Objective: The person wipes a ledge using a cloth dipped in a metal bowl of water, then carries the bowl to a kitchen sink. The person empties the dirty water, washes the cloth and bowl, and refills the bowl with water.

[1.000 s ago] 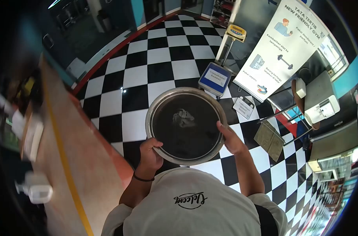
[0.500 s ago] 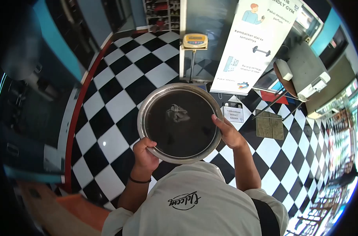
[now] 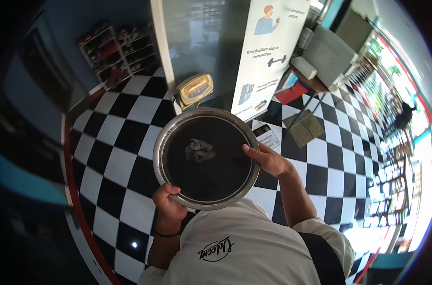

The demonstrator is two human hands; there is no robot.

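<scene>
head view, looking down past my shirt (image 3: 239, 242) at a round pan (image 3: 157, 159) held above the chequered floor (image 3: 141, 202). my left fingers (image 3: 170, 204) are closed about its rim at the lower left, the thumb over the edge and the others largely hidden; a dark band (image 3: 167, 234) circles that wrist. my right fingers (image 3: 271, 161) are likewise closed on the right side of the rim, the thumb tip reaching over the dark interior. the pan is thus supported between both; whether it contains liquid i cannot tell. a crumpled grey cloth (image 3: 200, 150) lies inside, left of centre. surroundings: a yellow display (image 3: 196, 90) shows just past the far rim, before a glass panel (image 3: 201, 38); to its right stands a banner (image 3: 261, 66). a white sign (image 3: 268, 138) appears beyond my right fingers; farther right, an olive mat (image 3: 305, 129) lies on the floor. upper left, a shoe rack (image 3: 112, 50).
</scene>
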